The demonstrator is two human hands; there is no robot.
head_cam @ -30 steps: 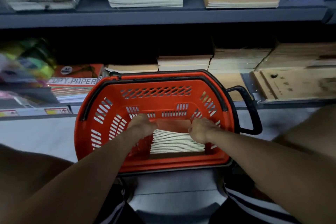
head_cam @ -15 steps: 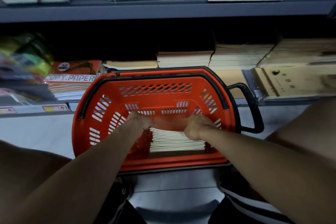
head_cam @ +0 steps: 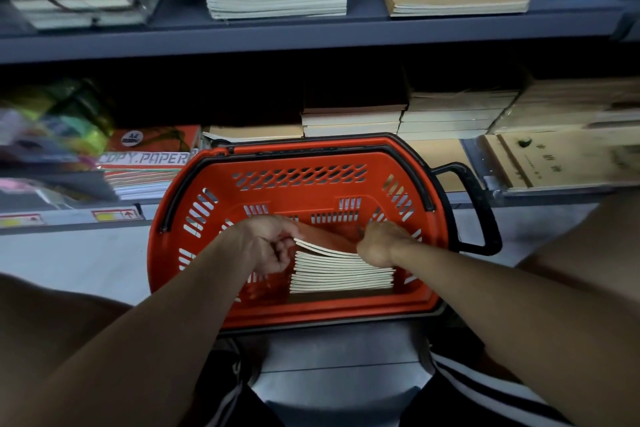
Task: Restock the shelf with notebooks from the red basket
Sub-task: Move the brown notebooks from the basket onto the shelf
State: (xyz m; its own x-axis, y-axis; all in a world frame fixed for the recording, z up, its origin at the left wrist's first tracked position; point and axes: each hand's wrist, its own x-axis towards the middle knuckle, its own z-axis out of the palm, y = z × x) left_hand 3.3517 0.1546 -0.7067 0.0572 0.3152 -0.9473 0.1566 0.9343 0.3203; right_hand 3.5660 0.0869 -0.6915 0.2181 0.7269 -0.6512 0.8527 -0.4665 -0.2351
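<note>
The shelf (head_cam: pixel 311 40) fills the upper half of the view in two tiers, and stacks of pale and tan notebooks already lie flat on both, so the new stock will likely join those piles lying the same way. Just in front of the lower tier sits the red basket (head_cam: pixel 166 253), between the person's knees and close against the shelf edge, probably parked there so each lift is a short reach forward. Its black handle (head_cam: pixel 479 208) is folded down to the right, out of the way of the arms. Inside, against the near wall, lies the stack of notebooks (head_cam: pixel 341 276), page edges facing the camera. The top few notebooks (head_cam: pixel 327 248) are peeled up at the left, tilted away from the rest, which looks like a way of splitting off a manageable batch rather than hauling the whole pile. The left hand (head_cam: pixel 268 246) has its fingers curled under that raised left edge with the thumb on top, pinching it. The right hand (head_cam: pixel 379 243) is curled over the right end of the same batch, gripping it, though its fingertips are hidden behind the knuckles. To the left on the lower tier lies a ream marked copy paper (head_cam: pixel 145 158).
</note>
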